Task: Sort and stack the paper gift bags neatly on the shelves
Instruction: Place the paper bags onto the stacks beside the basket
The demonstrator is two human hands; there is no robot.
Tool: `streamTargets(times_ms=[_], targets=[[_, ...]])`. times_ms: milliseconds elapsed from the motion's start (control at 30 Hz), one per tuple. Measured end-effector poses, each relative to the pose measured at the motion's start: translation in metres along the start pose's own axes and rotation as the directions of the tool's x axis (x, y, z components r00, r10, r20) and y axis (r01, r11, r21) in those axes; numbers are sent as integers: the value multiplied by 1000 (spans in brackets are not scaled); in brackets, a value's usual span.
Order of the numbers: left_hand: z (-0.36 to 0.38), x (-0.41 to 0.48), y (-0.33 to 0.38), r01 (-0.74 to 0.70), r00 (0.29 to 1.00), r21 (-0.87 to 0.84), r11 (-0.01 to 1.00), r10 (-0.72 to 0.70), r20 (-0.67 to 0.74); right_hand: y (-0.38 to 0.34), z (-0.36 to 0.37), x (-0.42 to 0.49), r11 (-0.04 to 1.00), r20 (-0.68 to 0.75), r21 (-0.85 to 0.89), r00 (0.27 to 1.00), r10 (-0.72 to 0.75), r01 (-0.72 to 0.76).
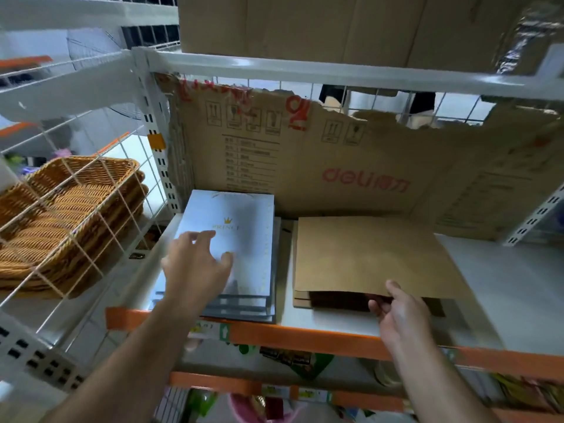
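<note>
A stack of silver-grey gift bags [244, 239] with a gold crown print lies flat on the left of the white shelf [503, 285]. My left hand [195, 267] hovers over its near left part with fingers spread and relaxed; whether it touches is unclear. To the right lies a stack of brown kraft paper bags [366, 257]. My right hand [396, 309] pinches the near edge of the top brown bag, thumb on top, lifting it slightly off the ones beneath.
Torn cardboard sheets [305, 154] line the back of the shelf. A cardboard box [305, 25] sits on the shelf above. Woven wicker baskets [70, 215] are stacked behind a wire grid on the left. An orange shelf rail [305, 337] runs along the front, with goods below.
</note>
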State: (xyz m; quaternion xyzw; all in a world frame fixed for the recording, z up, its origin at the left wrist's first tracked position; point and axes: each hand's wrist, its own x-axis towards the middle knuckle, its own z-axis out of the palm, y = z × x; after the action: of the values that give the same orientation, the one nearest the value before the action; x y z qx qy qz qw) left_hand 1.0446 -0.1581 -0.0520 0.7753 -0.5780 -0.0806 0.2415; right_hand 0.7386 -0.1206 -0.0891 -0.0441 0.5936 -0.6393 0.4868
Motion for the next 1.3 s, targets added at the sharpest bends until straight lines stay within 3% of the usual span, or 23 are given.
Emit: streamTargets(times_ms=[167,467,800,967,1067,1133,1233,1300], targets=[[12,-26,37,-84,996,-61,995,86,23,-2,1,17,991,6,-67,994,112,-111],[34,-61,71,-53,995,-102,993,62,80,0,-5,41,908,94,-354,958,272,-224],[41,-82,77,-72,988,-132,989,89,128,-7,-21,20,878,141,-444,954,265,-178],[39,-88,82,-194,964,-154,969,217,153,-14,-32,-3,862,110,-487,969,221,-141],[38,-97,84,-291,929,-155,944,318,192,-16,-38,-26,848,124,-529,986,108,-26],[38,-105,84,-383,883,-142,913,407,232,-12,-49,-44,785,147,-607,988,-46,127],[42,-123,86,-519,791,-118,847,528,309,-7,-75,-76,451,258,-814,924,-284,366],[47,-137,90,-580,738,-121,806,582,342,-4,-94,-95,276,322,-874,901,-291,401]])
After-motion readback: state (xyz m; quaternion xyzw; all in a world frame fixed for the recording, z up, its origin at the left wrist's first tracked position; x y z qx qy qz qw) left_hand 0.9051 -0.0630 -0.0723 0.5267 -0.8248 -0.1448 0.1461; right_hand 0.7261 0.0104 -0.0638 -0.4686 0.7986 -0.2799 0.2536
